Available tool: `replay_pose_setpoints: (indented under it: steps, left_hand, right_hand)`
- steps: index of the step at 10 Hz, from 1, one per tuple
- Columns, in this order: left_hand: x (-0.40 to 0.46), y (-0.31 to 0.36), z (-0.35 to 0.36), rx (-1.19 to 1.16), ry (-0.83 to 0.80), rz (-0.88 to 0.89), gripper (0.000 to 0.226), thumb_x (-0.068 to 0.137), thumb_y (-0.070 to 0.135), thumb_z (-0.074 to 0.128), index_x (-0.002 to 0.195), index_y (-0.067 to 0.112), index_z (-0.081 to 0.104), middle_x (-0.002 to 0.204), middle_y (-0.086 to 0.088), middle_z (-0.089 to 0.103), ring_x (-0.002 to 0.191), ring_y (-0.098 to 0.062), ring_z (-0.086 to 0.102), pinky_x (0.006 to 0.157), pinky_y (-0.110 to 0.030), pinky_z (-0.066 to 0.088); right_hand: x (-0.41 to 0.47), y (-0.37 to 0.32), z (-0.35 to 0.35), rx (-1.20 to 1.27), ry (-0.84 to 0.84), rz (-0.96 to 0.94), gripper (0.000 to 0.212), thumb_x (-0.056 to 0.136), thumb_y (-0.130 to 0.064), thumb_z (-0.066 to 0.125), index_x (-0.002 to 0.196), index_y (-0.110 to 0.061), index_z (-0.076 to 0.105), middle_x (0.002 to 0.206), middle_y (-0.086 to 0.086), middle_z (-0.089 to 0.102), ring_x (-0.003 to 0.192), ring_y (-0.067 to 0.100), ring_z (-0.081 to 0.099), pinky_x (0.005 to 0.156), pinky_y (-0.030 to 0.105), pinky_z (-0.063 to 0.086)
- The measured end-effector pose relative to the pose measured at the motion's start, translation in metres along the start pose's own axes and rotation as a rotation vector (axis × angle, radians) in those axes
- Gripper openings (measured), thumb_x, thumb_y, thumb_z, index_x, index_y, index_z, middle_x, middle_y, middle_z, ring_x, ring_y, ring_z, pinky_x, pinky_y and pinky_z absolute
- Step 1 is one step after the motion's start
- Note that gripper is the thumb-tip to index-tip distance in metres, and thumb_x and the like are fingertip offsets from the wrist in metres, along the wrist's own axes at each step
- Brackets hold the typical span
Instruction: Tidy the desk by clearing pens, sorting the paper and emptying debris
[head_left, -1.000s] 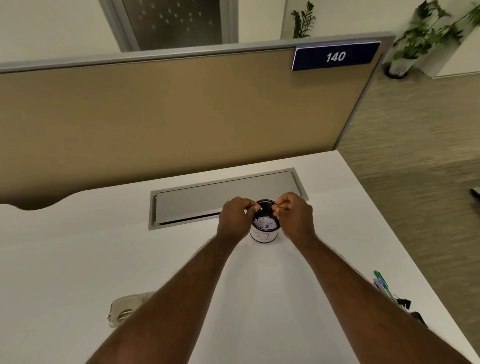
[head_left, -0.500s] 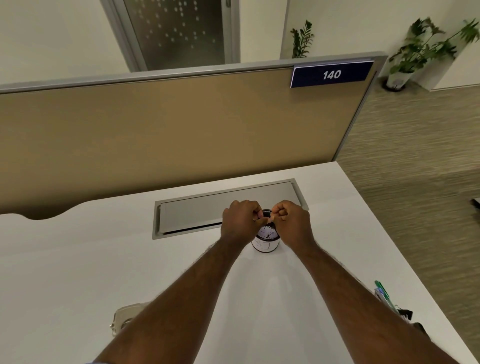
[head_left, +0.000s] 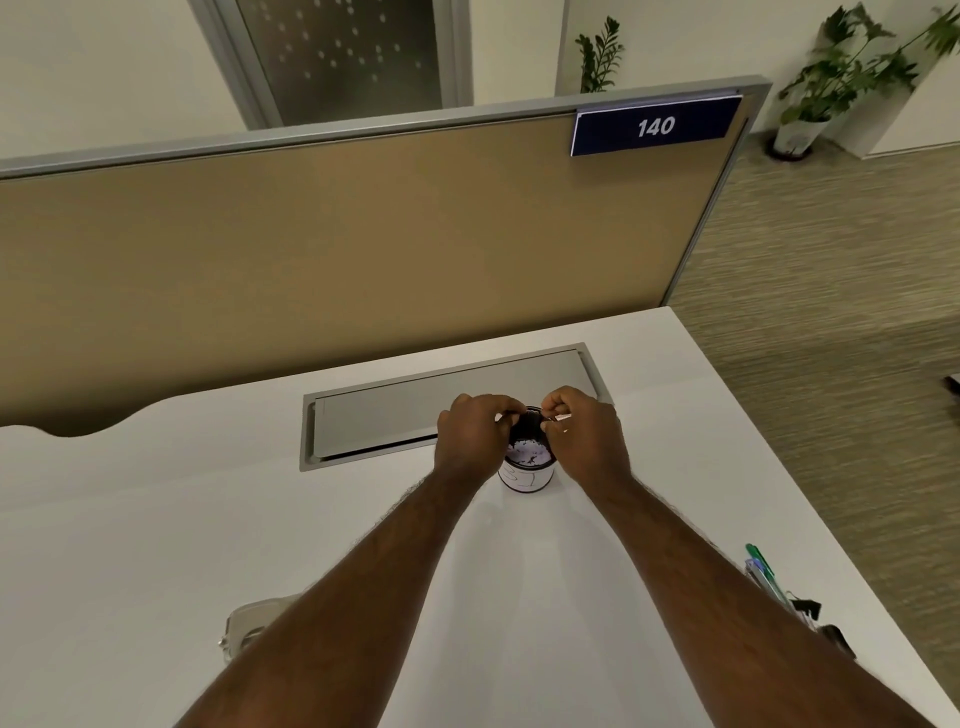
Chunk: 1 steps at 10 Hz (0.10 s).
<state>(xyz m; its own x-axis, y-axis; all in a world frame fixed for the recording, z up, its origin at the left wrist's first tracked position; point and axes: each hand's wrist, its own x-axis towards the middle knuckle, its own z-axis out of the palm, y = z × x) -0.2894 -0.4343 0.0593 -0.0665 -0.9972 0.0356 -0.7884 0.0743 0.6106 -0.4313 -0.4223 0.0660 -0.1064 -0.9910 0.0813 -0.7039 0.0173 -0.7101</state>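
A small white cup (head_left: 523, 480) with a dark rim stands on the white desk (head_left: 156, 519), just in front of the grey cable hatch. Pale torn bits of debris (head_left: 530, 455) lie inside it. Both hands hover over the cup's mouth with curled fingers. My left hand (head_left: 475, 441) pinches a small pale scrap at its fingertips. My right hand (head_left: 589, 441) pinches another thin pale scrap (head_left: 562, 417) above the rim. Green and blue pens (head_left: 761, 569) lie at the desk's right edge.
A grey cable hatch (head_left: 415, 410) is set into the desk behind the cup. A tan partition (head_left: 337, 249) with a "140" label closes the back. A black binder clip (head_left: 806, 606) sits by the pens. A whitish object (head_left: 249, 623) lies near my left forearm.
The fingertips met over the cup half a second ago and have now drawn slightly apart, each holding a scrap. The cup has not moved.
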Motion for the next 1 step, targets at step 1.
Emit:
replay_pose_setpoints:
  steps: [1]
  left_hand:
    - [-0.0104,-0.0011,-0.0071,-0.105,0.055,0.026,0.024,0.091,0.018,0.059,0.113,0.024,0.066,0.119,0.003,0.064,0.114,-0.019,0.05,0.095,-0.034,0.042]
  right_hand:
    - [-0.0097,-0.0017,-0.0015,0.049,0.025,-0.016,0.022,0.079,-0.011,0.071,0.099,-0.012,0.063,0.1,0.006,0.07,0.09,0.021,0.066,0.077,0.034,0.058]
